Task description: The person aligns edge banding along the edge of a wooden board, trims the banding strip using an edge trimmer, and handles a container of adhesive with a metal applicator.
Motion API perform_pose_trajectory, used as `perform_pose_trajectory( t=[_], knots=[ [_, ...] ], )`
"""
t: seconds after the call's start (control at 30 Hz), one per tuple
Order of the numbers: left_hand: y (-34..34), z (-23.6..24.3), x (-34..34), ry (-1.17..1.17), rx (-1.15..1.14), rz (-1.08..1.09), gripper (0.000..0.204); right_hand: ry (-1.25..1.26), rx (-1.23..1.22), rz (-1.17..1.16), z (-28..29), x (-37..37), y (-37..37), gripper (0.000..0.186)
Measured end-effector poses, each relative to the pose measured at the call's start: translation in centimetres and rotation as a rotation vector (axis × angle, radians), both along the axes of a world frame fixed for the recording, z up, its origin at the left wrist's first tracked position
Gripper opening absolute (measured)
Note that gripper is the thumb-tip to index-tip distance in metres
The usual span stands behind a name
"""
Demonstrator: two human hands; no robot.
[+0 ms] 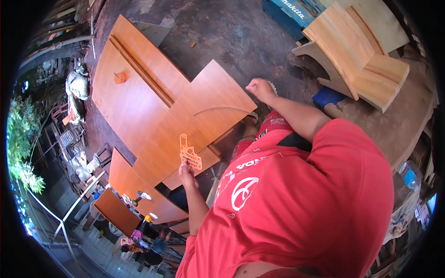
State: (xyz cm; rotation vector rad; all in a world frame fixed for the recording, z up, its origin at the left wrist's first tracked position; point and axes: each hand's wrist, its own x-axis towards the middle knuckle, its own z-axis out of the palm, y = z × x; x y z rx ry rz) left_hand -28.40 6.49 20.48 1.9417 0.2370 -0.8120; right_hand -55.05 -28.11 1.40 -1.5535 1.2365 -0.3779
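Your left hand [187, 174], just left of the lower middle of the frame, is closed in a pinch on the lower end of an orange template [190, 152]. The template is flat and L-shaped, looks like plastic, and is pierced with round holes and slots; its narrow arm points toward the top of the frame. It stands out in front of a broad, smooth wooden board [134, 113] with a warm brown, slightly glossy face.

Your right hand [262, 91], right of the upper middle, has its fingers curled in toward the palm; you cannot tell from here whether anything is inside. It is near the right corner of a squarish wooden panel [218, 88] of similar colour, marked by a thin, dark, curved line [221, 109].

Toward the upper left, long, narrow wooden strips [141, 72] run slantwise over the board, and a small, rounded orange object [120, 78] rests on it. At the upper right there is a pale wooden seat [354, 51] with visible grain and a curved side piece, near a hard teal case [289, 18]. The floor [218, 32] at the top is dark, mottled and stained.
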Motion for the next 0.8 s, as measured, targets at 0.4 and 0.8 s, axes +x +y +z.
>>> perform_pose_trajectory(
  t=[0.4,0.8],
  knots=[
    [-1.4,1.4,1.2,0.013,0.087,-0.153,0.029,0.008,0.366,0.059,-6.9,-1.7,3.7,0.049],
    [0.4,3.4,-4.0,-0.014,0.058,-0.059,0.028,0.165,0.253,0.102,-3.4,5.9,-4.2,0.102]
  ],
)
